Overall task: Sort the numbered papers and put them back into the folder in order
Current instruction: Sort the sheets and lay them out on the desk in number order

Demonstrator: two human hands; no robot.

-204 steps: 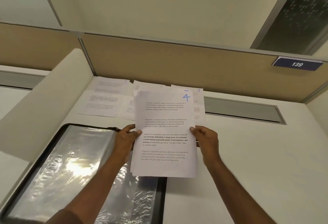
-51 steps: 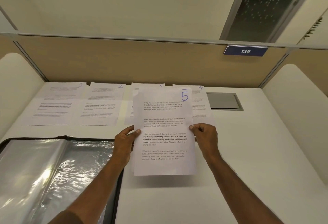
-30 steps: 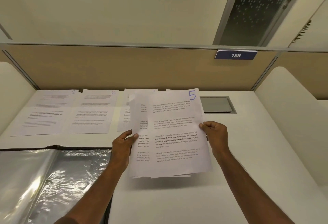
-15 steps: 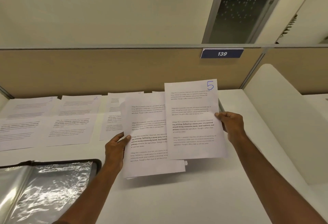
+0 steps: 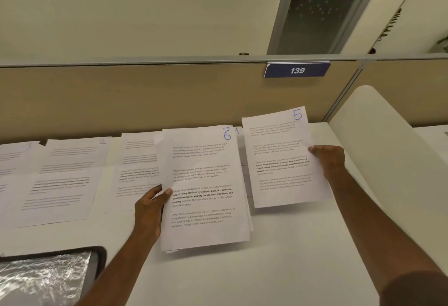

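My right hand [image 5: 329, 161] pinches the right edge of the sheet numbered 5 [image 5: 281, 158], held low over the desk at the right end of the row. My left hand [image 5: 151, 205] grips the left edge of a paper stack [image 5: 203, 191] whose top sheet is numbered 6. Along the back of the desk lie sheet 1 [image 5: 14, 160], sheet 2 [image 5: 65, 179] and a third sheet [image 5: 135, 165]; of sheet 4 [image 5: 238, 131] only the top corner shows behind the stack. The open folder [image 5: 48, 279] with shiny plastic sleeves sits at the lower left.
A tan partition wall [image 5: 145, 97] with a blue "139" plate [image 5: 297, 70] closes the desk's far side. A white curved divider [image 5: 378, 141] bounds the desk on the right. The white desk surface [image 5: 278, 257] stretches toward me.
My right hand has slid sheet 5 off the stack and carried it rightward and down toward the desk. The sheet numbered 6 is now exposed on top of the stack.
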